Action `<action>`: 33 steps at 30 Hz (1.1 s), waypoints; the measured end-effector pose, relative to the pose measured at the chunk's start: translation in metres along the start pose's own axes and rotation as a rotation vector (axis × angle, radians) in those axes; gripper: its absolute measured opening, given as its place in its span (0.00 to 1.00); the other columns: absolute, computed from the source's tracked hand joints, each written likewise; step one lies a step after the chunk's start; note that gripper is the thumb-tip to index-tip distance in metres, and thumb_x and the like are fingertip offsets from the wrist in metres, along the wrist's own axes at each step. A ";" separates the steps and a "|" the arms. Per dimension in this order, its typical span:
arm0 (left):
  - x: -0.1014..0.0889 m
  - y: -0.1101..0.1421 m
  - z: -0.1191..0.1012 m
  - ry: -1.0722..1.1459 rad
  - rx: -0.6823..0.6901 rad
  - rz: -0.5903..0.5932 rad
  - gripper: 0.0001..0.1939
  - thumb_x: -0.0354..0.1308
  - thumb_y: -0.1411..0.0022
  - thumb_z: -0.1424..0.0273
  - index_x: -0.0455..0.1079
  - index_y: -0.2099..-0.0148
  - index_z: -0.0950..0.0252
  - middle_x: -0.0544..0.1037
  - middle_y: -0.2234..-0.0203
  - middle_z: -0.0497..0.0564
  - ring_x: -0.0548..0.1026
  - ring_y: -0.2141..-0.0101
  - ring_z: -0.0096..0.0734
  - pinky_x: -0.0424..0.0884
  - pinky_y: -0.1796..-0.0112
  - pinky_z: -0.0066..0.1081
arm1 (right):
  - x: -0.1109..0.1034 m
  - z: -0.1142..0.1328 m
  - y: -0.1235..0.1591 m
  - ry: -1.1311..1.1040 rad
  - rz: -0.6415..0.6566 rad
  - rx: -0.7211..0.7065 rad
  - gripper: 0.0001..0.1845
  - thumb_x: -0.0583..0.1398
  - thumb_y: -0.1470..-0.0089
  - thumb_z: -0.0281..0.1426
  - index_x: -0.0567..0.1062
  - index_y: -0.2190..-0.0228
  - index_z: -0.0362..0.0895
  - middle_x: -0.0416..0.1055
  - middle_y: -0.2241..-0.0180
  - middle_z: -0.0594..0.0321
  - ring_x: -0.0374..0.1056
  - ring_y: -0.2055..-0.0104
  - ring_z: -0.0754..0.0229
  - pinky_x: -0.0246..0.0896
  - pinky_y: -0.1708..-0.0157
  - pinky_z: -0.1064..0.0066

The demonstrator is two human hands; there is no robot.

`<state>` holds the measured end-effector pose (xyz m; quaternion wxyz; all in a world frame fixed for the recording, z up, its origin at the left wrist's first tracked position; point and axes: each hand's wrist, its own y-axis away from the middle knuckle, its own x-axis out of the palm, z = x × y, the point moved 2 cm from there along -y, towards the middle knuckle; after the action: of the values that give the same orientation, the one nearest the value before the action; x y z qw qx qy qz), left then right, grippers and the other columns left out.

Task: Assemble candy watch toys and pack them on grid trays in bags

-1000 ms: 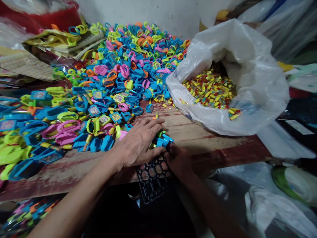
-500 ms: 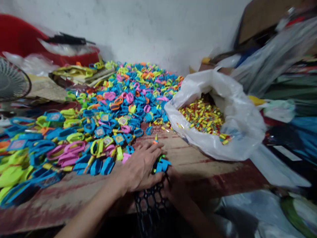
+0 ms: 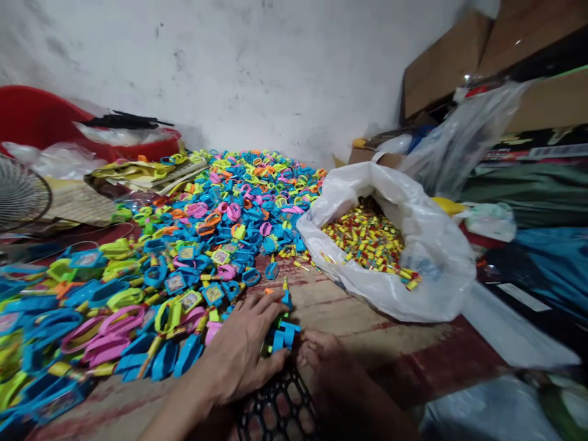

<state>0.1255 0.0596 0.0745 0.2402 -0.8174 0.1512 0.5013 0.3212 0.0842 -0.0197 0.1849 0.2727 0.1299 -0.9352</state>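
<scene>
My left hand point(image 3: 245, 346) curves over a small cluster of blue toy watches point(image 3: 283, 335), with its thumb on the near side and its fingers along the far side. Some green shows under the fingers, and a yellow-tipped stick stands up beyond them. My right hand point(image 3: 324, 355) is in shadow just right of the cluster, fingers curled together; what they hold, if anything, is hidden. Below both hands lies a black plastic mesh basket point(image 3: 278, 407). To the left spreads a large heap of blue, yellow, pink and orange toy watches point(image 3: 177, 282).
A white plastic sack point(image 3: 441, 275) of small yellow and red pieces point(image 3: 362, 239) sits on the worn wooden table point(image 3: 367, 331). A fan point(image 3: 21, 193) and red tub point(image 3: 37, 116) stand left. Cardboard boxes point(image 3: 448, 61) and bags crowd the right.
The camera view has tilted up and turned slightly right, so things sit lower and further left. My left hand still covers the blue toy watches; my right hand remains beside them.
</scene>
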 end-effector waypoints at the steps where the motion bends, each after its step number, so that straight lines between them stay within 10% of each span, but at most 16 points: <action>1: 0.001 0.001 0.000 0.000 -0.002 -0.009 0.29 0.60 0.45 0.67 0.63 0.40 0.59 0.63 0.37 0.54 0.62 0.39 0.51 0.59 0.40 0.55 | -0.009 -0.003 -0.006 -0.036 0.001 0.025 0.13 0.52 0.46 0.28 0.78 0.70 0.44 0.76 0.74 0.62 0.72 0.72 0.60 0.68 0.70 0.72; 7: -0.005 0.005 -0.006 0.022 -0.027 0.010 0.34 0.62 0.46 0.62 0.61 0.37 0.56 0.63 0.36 0.52 0.61 0.39 0.55 0.59 0.41 0.59 | -0.042 -0.008 -0.089 0.064 -0.181 -0.139 0.15 0.52 0.42 0.32 0.78 0.63 0.43 0.79 0.69 0.59 0.74 0.69 0.57 0.70 0.68 0.67; 14: 0.012 0.004 0.004 -0.061 -0.014 -0.069 0.38 0.63 0.44 0.52 0.56 0.34 0.53 0.65 0.37 0.53 0.64 0.41 0.60 0.66 0.47 0.59 | -0.019 0.033 -0.211 0.494 -0.166 -0.473 0.13 0.52 0.40 0.28 0.77 0.62 0.43 0.78 0.62 0.59 0.73 0.60 0.60 0.66 0.57 0.69; 21: -0.012 0.035 0.033 -0.127 -0.027 -0.334 0.26 0.53 0.35 0.51 0.61 0.38 0.54 0.73 0.43 0.51 0.70 0.44 0.49 0.70 0.48 0.49 | -0.016 0.044 -0.307 0.729 -0.304 -0.287 0.18 0.49 0.42 0.23 0.76 0.56 0.34 0.72 0.55 0.44 0.66 0.50 0.49 0.57 0.48 0.62; 26: -0.064 0.038 0.097 -0.186 -0.311 -0.452 0.16 0.48 0.31 0.62 0.70 0.48 0.61 0.80 0.55 0.56 0.77 0.53 0.45 0.74 0.54 0.43 | -0.017 0.027 -0.333 0.862 -0.267 -0.131 0.18 0.53 0.45 0.22 0.77 0.55 0.39 0.72 0.56 0.45 0.66 0.53 0.47 0.56 0.53 0.60; 33: -0.075 -0.042 0.171 -0.345 -0.513 -0.384 0.13 0.51 0.34 0.70 0.74 0.51 0.65 0.82 0.61 0.59 0.80 0.60 0.46 0.74 0.60 0.38 | -0.011 0.013 -0.324 0.964 -0.256 -0.148 0.18 0.54 0.43 0.27 0.77 0.54 0.43 0.73 0.55 0.48 0.64 0.51 0.45 0.52 0.52 0.55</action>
<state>-0.0160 0.1882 0.0858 0.1391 -0.7680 -0.1785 0.5992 0.1889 0.3743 0.0432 0.0063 0.6416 0.2990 -0.7063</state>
